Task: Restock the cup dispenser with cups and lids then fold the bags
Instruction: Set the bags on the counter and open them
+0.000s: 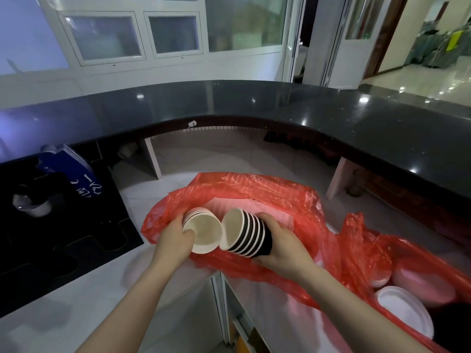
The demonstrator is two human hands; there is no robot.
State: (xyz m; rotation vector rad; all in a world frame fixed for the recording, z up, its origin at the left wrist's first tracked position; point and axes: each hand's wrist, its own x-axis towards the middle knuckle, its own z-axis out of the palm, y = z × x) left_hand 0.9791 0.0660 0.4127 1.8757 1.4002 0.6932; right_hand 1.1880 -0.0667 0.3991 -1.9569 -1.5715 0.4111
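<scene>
Currently a curved black desk (331,115) spans the rear. Red bag (254,194) lies open below it. Right hand (283,247) grips a black-sleeved cup stack (246,231); left hand (175,238) grips a white cup stack (201,230), rims touching. White lids (405,309) lie lower right.

A service counter in a public building is shown — something like a reception or drinks bar in a lobby. A long, curved, polished black surface (280,103) is seen from the staff side, with open shelving (229,149) beneath it. Pale glossy floor tiles (420,82) and a wide doorway (382,34) leading to a hall are visible at the upper right, and white-framed interior windows (137,36) are set in the wall behind. Catering stock is laid out in bulk — stacked paper cups (244,233), white lids (405,309) and red bags (293,197). A blue sign (74,171) is propped at the left.
</scene>
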